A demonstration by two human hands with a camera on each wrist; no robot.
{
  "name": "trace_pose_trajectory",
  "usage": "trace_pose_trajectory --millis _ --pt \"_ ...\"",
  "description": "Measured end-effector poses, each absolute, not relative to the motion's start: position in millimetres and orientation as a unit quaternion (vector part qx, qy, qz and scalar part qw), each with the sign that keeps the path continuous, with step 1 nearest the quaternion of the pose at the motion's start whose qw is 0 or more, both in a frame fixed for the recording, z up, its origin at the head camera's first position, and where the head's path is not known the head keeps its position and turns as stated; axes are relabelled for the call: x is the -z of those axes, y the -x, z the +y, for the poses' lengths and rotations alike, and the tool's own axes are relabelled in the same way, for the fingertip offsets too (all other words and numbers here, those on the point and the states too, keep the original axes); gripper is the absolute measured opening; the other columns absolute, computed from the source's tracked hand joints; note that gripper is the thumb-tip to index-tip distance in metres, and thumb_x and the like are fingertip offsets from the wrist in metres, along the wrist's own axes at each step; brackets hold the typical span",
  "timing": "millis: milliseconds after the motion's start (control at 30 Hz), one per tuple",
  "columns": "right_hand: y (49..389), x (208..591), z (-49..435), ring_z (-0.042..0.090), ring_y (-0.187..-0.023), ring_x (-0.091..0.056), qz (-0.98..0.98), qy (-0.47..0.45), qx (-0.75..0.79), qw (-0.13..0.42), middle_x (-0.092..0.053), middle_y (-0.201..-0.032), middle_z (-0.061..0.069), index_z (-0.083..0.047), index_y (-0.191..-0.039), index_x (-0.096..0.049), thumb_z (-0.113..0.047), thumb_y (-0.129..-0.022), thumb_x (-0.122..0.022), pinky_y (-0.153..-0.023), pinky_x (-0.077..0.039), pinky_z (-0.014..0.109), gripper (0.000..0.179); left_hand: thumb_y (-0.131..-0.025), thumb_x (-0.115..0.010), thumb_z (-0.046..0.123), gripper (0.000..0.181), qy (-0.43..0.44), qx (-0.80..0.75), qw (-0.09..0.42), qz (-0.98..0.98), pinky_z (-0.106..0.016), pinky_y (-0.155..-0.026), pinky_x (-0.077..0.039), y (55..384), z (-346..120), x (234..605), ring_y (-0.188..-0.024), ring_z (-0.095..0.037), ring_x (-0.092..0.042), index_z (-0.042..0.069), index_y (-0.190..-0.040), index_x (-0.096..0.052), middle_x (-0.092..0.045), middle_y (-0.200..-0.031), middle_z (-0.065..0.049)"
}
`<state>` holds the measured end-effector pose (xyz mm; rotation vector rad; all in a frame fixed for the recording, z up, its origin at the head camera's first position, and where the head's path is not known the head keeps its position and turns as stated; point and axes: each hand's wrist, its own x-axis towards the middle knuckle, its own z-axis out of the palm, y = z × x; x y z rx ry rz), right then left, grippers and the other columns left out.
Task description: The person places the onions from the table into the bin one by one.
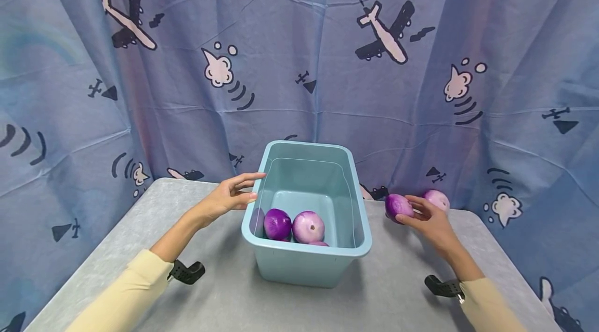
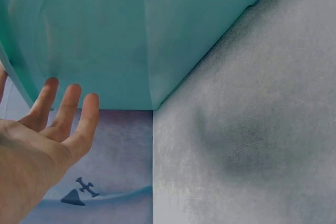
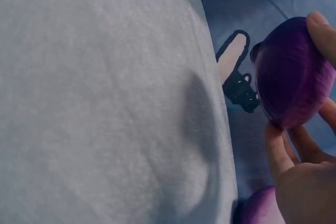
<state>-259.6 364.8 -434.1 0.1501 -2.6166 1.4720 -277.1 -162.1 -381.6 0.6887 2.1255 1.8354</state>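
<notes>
My right hand (image 1: 434,225) holds a dark purple onion (image 1: 396,207) between thumb and fingertips, near the far right of the table. In the right wrist view the same onion (image 3: 294,72) shows from the side, the thumb on one side of it and the fingers on the other. A paler onion (image 1: 437,199) lies just behind that hand. At the left side of a light blue plastic bin (image 1: 304,252), my left hand (image 1: 224,202) touches the rim with extended fingers. Inside the bin are a dark onion (image 1: 277,225), a pale one (image 1: 308,227) and part of another, mostly hidden.
The bin stands in the middle of a grey table (image 1: 398,290). Behind the far edge hangs a blue curtain (image 1: 281,77) printed with airplanes. Black wrist straps sit on both arms, at the ends of the pale yellow sleeves (image 1: 135,282).
</notes>
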Motion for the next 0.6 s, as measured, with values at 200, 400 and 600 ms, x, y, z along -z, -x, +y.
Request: trace_pose_trajectory --millis 200,400,600 --pt "254.7 429.5 366.4 0.040 -0.124 -0.051 -0.856 -0.083 -0.504 0.079 -0.049 -0.143 0.027 0.001 -0.147 -0.047 -0.020 -0.094 -0.077 -0.086 -0.047 0.014 0.065 -0.098 -0.070 0.018 0.061 -0.238 -0.634 0.124 0.726 -0.048 -0.097 -0.051 277.1 -162.3 381.2 -0.129 -0.039 -0.053 0.011 -0.153 -0.046 -0.050 -0.147 -0.016" --pt "251.3 426.8 368.5 0.023 -0.121 -0.053 -0.853 -0.098 -0.506 0.082 -0.049 -0.143 0.025 -0.001 -0.148 -0.047 -0.018 -0.095 -0.076 -0.087 -0.048 0.015 0.063 -0.098 -0.071 0.019 0.061 -0.238 -0.636 0.125 0.724 -0.048 -0.097 -0.051 276.9 -162.6 380.9 -0.130 -0.042 -0.051 0.012 -0.153 -0.047 -0.051 -0.147 -0.015" --pt "250.3 419.0 369.0 0.010 -0.117 -0.056 -0.854 -0.117 -0.502 0.076 -0.049 -0.145 0.025 -0.004 -0.149 -0.047 -0.017 -0.096 -0.074 -0.087 -0.050 0.019 0.060 -0.098 -0.069 0.016 0.059 -0.239 -0.636 0.126 0.723 -0.048 -0.097 -0.051 276.9 -162.4 380.5 -0.131 -0.045 -0.048 0.012 -0.153 -0.047 -0.050 -0.147 -0.015"
